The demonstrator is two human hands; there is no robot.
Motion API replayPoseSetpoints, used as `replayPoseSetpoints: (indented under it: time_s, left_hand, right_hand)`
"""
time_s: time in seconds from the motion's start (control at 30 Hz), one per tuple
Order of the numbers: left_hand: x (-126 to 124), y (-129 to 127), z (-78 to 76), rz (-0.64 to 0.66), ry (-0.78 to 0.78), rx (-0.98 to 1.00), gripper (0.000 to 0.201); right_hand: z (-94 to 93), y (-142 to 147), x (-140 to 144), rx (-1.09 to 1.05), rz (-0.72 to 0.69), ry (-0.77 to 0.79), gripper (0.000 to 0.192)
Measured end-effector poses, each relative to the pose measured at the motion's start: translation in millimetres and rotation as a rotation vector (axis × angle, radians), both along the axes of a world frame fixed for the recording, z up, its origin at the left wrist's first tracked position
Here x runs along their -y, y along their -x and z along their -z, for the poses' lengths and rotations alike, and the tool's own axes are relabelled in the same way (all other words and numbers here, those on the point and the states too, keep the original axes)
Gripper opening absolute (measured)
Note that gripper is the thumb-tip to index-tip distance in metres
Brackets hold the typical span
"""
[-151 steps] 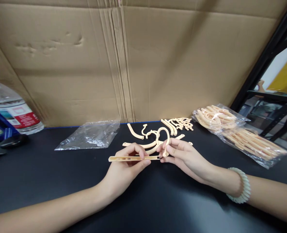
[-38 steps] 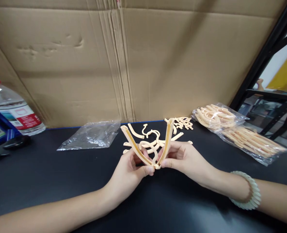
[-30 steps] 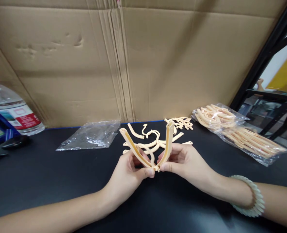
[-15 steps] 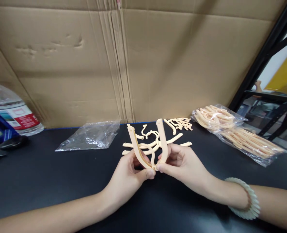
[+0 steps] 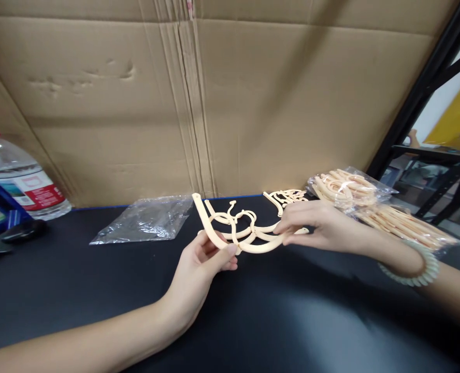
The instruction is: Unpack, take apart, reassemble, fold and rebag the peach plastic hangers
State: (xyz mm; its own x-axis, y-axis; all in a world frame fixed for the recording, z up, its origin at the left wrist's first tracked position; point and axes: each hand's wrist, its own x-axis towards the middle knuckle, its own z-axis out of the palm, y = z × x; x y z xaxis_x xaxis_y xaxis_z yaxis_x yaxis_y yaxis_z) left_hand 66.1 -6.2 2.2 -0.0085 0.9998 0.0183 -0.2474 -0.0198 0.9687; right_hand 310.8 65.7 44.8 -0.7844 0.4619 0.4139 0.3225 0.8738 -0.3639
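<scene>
Holding the curved hanger [image 5: 230, 239] pinched in my left hand [image 5: 199, 269], my right hand [image 5: 315, 225] grips its far end; loose hanger parts [image 5: 249, 217] crowd behind, 2 bags [image 5: 377, 207] right.

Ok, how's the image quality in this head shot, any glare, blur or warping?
Head view: soft glare sheen on the black table at lower right; the right hand and bracelet are slightly motion-blurred; the left hand and the curved beige piece are sharper; wide-angle warping bends the cardboard wall and stretches the edges.

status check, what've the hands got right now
Left hand grips the beige hanger, fingers closed on one arm. Right hand pinches the other arm's end. Loose parts and empty bag behind.
</scene>
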Motion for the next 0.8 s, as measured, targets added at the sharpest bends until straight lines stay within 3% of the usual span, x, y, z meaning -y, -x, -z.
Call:
replayPoseSetpoints:
  time_s: [0.2,0.27,0.33,0.4,0.5,0.57,0.63,0.8]
  left_hand:
    - [-4.2,2.6,1.7,0.005,0.027,0.069,0.024]
    - [-1.0,2.9,1.1,0.075,0.027,-0.014,0.03]
    - [6.2,2.7,-0.6,0.194,-0.039,-0.221,0.031]
    - [15.7,2.1,-2.3,0.329,-0.222,-0.524,0.022]
    - [26.8,0.8,-2.3,0.522,-0.725,-0.886,0.011]
    - [29.6,-0.4,-0.7,0.557,-1.041,-1.034,0.014]
    - [29.7,-1.7,-0.1,0.512,-1.176,-1.17,0.014]
    - [28.6,-1.8,-6.9,0.453,-0.955,-1.495,0.02]
  right_hand:
    - [4.2,1.0,-1.1,0.16,0.07,-0.156,0.009]
    - [1.2,-2.9,-4.5,0.131,0.106,-0.157,0.006]
    - [-2.7,-6.8,-7.2,0.112,0.136,-0.144,0.006]
    - [-5.6,-9.5,-8.4,0.129,0.15,-0.11,0.006]
    - [-6.0,-10.9,-7.2,0.252,0.148,-0.025,0.012]
    - [-4.6,-10.5,-5.4,0.368,0.134,0.033,0.015]
    - [-3.2,-9.5,-3.5,0.457,0.133,0.085,0.015]
    - [-1.7,-7.4,-2.6,0.469,0.107,0.114,0.011]
